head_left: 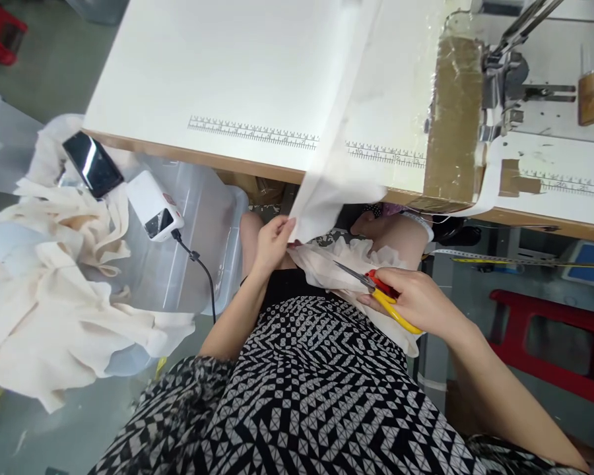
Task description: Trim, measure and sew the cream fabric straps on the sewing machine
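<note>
Left hand [271, 245] pinches white cloth [321, 204], fingertips closed, its length running ahead onto the table [218, 72]; right hand [423, 300] curls round scissors [396, 313]: a holding step, any snip wanting taut cloth.

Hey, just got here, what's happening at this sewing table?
A seated person pinches pale cloth in the left hand; it stretches up over the table. The right hand holds scissors near more cloth on the lap. A phone and power bank lie to the left.
</note>
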A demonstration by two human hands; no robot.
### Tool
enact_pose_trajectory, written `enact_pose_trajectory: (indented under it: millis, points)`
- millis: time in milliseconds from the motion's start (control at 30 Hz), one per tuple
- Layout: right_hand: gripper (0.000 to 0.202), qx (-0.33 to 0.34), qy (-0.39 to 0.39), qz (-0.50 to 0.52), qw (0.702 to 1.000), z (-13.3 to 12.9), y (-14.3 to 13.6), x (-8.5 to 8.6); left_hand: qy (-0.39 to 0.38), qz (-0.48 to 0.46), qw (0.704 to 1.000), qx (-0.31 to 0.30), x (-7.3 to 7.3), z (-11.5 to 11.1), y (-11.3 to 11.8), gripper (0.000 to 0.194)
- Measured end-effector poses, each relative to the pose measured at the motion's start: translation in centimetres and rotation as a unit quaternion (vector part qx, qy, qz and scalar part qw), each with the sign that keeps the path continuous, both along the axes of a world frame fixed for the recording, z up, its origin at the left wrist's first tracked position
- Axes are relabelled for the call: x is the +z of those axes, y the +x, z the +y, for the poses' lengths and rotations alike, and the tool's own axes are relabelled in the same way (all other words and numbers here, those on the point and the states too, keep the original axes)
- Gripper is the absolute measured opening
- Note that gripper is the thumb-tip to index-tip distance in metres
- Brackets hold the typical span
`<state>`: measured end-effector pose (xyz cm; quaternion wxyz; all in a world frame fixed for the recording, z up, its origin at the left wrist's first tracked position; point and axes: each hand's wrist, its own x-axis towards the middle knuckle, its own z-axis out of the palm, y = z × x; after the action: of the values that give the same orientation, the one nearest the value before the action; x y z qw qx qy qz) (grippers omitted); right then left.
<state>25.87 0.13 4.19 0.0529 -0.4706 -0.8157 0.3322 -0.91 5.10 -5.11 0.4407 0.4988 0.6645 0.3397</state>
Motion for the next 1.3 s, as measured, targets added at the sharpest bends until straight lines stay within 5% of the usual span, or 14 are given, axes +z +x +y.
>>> enact_pose_trajectory:
  millis: [133,233,333,433,533,633,733,867,1000,1300]
  points:
    - [0.059,-0.032,-0.044,0.003,0.998,-1.0,1.6,-1.2,-0.08,0.068,0.991,0.087,-0.5,-4.3,-3.9,0.02]
    - [0.058,-0.036,-0.094,0.019,0.995,-1.5,1.7,-2.1,-0.086,0.072,0.989,0.098,1.5,-6.9,-4.3,0.021]
    - [0.058,-0.031,-0.127,0.05,0.99,-1.6,0.9,-2.0,-0.094,-0.103,0.99,0.012,4.7,-7.9,-2.2,0.031]
    - [0.057,-0.024,-0.154,0.068,0.985,-1.3,0.2,-1.4,-0.11,-0.276,0.948,-0.113,7.7,-7.4,-0.1,0.047]
    - [0.059,-0.026,-0.171,0.069,0.983,-0.8,0.1,-0.8,-0.07,-0.194,0.964,-0.168,9.1,-6.5,0.8,0.043]
    - [0.06,-0.024,-0.172,0.059,0.983,-0.1,0.2,-0.6,0.055,0.022,0.987,-0.153,9.3,-5.9,0.9,0.029]
    - [0.058,0.002,-0.181,0.065,0.981,0.7,0.2,-0.9,0.119,0.085,0.98,-0.137,9.5,-5.6,1.0,0.03]
    - [0.055,0.045,-0.214,0.088,0.972,1.7,-0.2,-1.4,-0.016,-0.083,0.987,-0.139,9.8,-5.2,1.3,0.038]
    - [0.054,0.072,-0.253,0.1,0.96,2.5,-0.6,-1.6,-0.146,-0.271,0.943,-0.129,9.4,-4.8,1.5,0.049]
    - [0.064,0.086,-0.272,0.068,0.956,3.5,-0.9,-1.1,-0.202,-0.322,0.919,-0.098,8.3,-4.5,1.1,0.052]
